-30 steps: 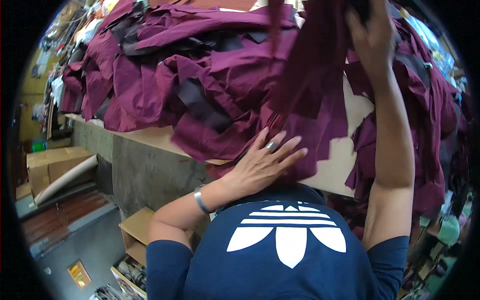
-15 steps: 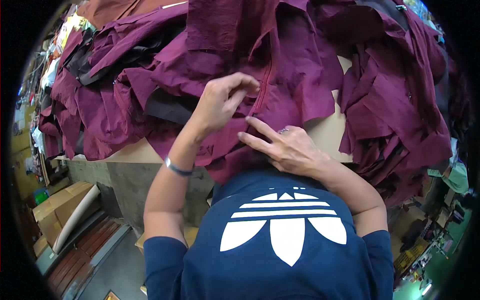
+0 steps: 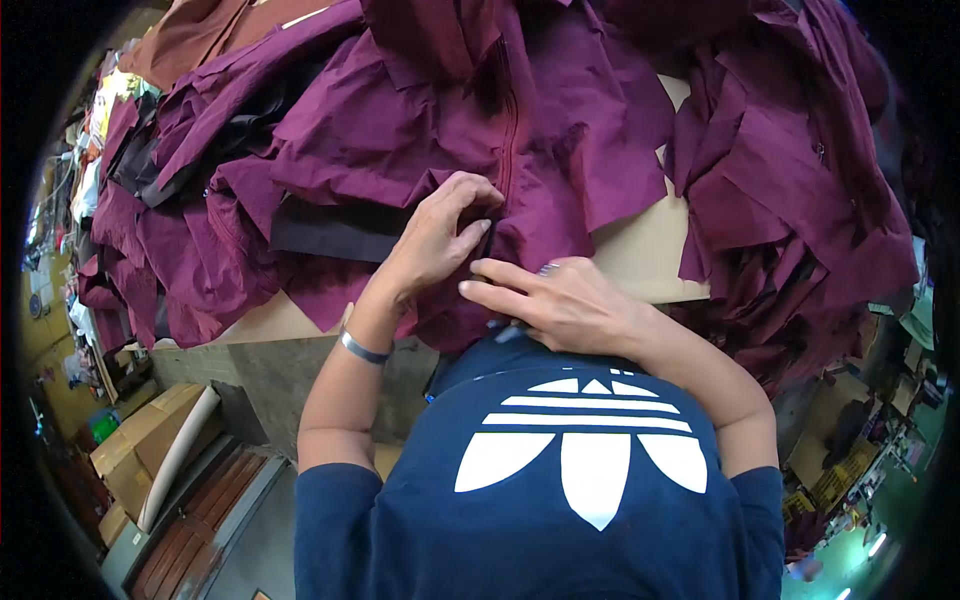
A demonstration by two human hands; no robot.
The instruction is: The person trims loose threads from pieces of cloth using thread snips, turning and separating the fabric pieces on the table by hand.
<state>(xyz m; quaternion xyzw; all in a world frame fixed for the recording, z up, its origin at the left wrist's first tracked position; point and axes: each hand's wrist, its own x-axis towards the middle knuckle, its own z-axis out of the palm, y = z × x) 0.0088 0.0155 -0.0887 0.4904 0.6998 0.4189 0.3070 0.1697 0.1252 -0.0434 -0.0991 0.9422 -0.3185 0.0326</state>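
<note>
A maroon garment piece [image 3: 560, 150] with a long zipper [image 3: 511, 125] down its middle lies over the table edge in front of me. My left hand [image 3: 440, 235] is curled at the zipper's lower end, thumb and fingers closed on the cloth there. Just below and to the right, my right hand [image 3: 570, 305] has its index and middle fingers close together on the same cloth near the hem. Its thumb is partly hidden underneath, and the cloth appears pinched between. Dark lining [image 3: 335, 230] shows left of my left hand.
Maroon cloth pieces are heaped at the left [image 3: 200, 230] and right [image 3: 775, 190]. Brown cloth [image 3: 215, 40] lies at the back left. Bare tabletop [image 3: 655, 250] shows beside my right hand. Cardboard boxes [image 3: 150, 440] stand on the floor at the lower left.
My left hand has moved down along the zipper, closer to my right hand. My right hand's two spread fingers have come together. The view has shifted slightly.
</note>
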